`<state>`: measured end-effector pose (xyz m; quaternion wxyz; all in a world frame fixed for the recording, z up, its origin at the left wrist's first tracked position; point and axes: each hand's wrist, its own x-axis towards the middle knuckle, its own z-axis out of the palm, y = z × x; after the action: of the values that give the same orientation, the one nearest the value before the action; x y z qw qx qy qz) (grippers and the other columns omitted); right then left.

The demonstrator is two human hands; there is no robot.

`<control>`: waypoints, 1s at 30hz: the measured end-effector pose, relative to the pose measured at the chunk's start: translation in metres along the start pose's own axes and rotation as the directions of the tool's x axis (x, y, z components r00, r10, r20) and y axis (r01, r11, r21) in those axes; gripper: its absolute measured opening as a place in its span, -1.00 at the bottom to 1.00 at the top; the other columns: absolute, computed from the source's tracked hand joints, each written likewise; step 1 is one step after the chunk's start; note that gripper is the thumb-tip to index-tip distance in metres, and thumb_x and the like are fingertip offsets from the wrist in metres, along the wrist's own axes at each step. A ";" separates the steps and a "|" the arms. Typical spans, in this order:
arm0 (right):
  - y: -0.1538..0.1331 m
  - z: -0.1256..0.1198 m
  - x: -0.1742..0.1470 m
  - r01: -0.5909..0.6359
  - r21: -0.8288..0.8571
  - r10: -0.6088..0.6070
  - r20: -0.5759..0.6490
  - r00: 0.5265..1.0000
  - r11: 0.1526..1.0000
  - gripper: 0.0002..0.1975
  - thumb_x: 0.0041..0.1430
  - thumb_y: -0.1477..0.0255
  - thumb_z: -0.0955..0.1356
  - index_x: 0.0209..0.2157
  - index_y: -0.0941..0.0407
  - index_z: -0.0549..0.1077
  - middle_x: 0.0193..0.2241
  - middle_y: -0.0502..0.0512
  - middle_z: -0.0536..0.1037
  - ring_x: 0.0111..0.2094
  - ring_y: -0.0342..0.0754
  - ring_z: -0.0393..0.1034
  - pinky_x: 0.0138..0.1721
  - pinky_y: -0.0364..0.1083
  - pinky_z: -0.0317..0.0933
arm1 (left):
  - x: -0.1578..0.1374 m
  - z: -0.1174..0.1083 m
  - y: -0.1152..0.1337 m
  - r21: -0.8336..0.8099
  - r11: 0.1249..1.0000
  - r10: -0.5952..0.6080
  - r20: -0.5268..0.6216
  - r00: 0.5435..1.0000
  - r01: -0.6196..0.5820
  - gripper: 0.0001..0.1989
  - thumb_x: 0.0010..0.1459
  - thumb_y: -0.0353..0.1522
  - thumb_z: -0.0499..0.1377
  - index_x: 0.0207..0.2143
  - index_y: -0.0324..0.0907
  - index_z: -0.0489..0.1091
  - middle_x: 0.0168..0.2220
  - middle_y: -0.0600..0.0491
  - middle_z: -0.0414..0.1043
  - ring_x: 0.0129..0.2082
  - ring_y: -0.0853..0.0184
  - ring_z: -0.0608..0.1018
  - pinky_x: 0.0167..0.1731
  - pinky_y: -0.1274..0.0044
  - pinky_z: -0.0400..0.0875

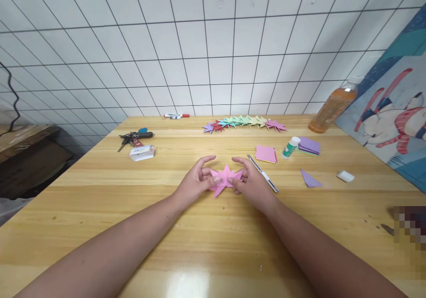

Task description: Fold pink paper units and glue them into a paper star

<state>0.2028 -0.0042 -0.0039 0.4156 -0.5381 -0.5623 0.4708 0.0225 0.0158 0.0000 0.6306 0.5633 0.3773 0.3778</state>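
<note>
A pink folded-paper star with several pointed tips is held between my two hands, low over the middle of the wooden table. My left hand pinches its left side, thumb on top and fingers curled behind. On the other side my right hand grips the star in the same way, its index finger raised above the paper. A slim craft knife lies just beyond my right hand. Behind it rests a stack of pink paper squares.
Folded-paper stars in several colours line the wall. Rightward are a glue stick, purple paper squares, a purple paper triangle, an eraser and a bottle. Keys, a small white box and a marker lie leftward.
</note>
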 end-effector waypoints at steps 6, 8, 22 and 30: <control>-0.004 0.000 0.002 -0.016 0.134 0.020 -0.023 1.000 0.991 -0.44 -0.05 0.45 0.35 0.04 0.07 0.16 -0.53 -0.09 0.40 -0.54 -0.15 0.39 -0.47 -0.12 0.37 | 0.004 0.000 -0.006 0.054 0.998 0.043 -0.042 0.998 -0.040 -0.24 -0.13 -0.39 0.30 0.10 -0.17 0.01 -0.34 0.00 0.47 -0.33 0.33 0.52 -0.27 0.49 0.35; -0.006 -0.001 0.002 -0.014 0.138 0.015 -0.012 1.000 0.990 -0.43 -0.05 0.45 0.35 0.04 0.08 0.16 -0.55 -0.09 0.41 -0.54 -0.15 0.39 -0.47 -0.13 0.36 | 0.004 0.000 -0.006 0.077 0.997 0.033 -0.065 0.997 -0.028 -0.24 -0.13 -0.39 0.29 0.11 -0.18 0.01 -0.40 0.04 0.46 -0.40 0.35 0.52 -0.33 0.52 0.34; -0.005 -0.023 0.003 0.221 -0.491 -0.370 -0.230 0.900 0.843 -0.60 0.08 0.37 0.26 -0.01 0.08 0.27 -0.22 0.11 0.46 -0.28 -0.05 0.33 -0.34 -0.08 0.27 | 0.011 -0.022 -0.005 0.644 0.765 0.284 -0.327 0.901 -0.008 -0.40 -0.07 -0.32 0.21 0.06 -0.15 0.15 -0.05 -0.11 0.33 -0.02 0.14 0.35 -0.05 0.32 0.18; -0.004 -0.079 0.011 0.037 -0.892 -0.476 -0.204 0.855 0.450 -0.70 0.10 0.54 0.18 -0.16 0.11 0.43 -0.17 0.12 0.48 -0.08 0.09 0.23 -0.07 0.04 0.08 | -0.006 -0.010 0.004 0.957 0.234 0.381 0.069 0.922 -0.169 -0.61 0.14 -0.32 0.00 0.04 -0.08 0.23 0.10 -0.04 0.23 0.11 0.15 0.22 0.08 0.26 0.00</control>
<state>0.2781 0.0129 0.0164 0.2694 -0.6662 -0.6911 -0.0769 0.0102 0.0150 0.0037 0.0577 0.8463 0.4757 0.2327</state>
